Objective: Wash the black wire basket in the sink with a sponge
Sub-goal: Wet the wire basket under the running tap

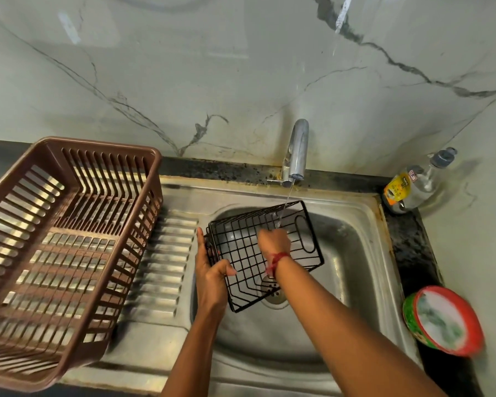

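The black wire basket (239, 247) is held tilted over the steel sink (355, 209), its open side facing me. My left hand (212, 277) grips its left edge, thumb hooked over the wire and forefinger stretched up along the side. My right hand (274, 240) reaches into the basket, directly under the thin water stream (287, 197) from the tap (297, 150). Its fingers are hidden behind the back of the hand, and no sponge shows. A red thread is tied around that wrist.
A brown plastic dish crate (98, 146) stands on the ribbed drainboard (166, 262) at the left. A dish-soap bottle (413, 184) stands in the back right corner. A red-rimmed tub of white soap (441, 320) sits on the right counter. The drain (277, 298) lies below the basket.
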A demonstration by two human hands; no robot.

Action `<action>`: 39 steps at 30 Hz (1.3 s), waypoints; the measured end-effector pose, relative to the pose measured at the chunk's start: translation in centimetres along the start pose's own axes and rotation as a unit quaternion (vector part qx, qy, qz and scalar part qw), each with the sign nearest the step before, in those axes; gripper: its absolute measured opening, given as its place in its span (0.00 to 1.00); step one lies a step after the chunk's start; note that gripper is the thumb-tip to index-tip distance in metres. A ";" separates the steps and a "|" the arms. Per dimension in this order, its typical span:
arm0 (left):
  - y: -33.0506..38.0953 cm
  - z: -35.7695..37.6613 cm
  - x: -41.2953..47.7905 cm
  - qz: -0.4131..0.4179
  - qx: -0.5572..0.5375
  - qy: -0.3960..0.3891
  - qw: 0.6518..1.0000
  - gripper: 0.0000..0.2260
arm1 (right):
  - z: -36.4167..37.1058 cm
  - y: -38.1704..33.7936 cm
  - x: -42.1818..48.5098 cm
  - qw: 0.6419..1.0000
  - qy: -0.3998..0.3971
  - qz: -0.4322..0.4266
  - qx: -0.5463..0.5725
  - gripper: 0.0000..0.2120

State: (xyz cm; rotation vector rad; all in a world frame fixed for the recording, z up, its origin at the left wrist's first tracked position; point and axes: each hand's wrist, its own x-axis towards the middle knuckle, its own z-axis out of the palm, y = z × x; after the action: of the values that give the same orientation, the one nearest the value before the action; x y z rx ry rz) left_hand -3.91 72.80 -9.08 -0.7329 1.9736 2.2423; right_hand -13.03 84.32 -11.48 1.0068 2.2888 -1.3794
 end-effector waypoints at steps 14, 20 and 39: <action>2.9 2.7 0.6 -0.118 0.168 -0.004 0.979 0.56 | -11.3 -5.2 3.4 0.904 0.089 -0.397 -0.129 0.06; 2.2 2.6 2.6 -0.141 0.217 0.008 0.966 0.59 | -10.1 -7.7 7.8 0.888 -0.062 -0.328 -0.316 0.14; 3.9 2.9 1.2 -0.154 0.171 0.000 0.973 0.56 | -10.2 -5.7 7.1 0.976 -0.041 -0.205 0.063 0.19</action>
State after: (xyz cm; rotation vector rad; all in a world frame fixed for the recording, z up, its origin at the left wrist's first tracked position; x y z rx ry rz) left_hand -7.19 74.55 -5.77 -0.9155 2.0056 1.6758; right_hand -20.95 94.37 -6.60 0.5101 2.4637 -1.7044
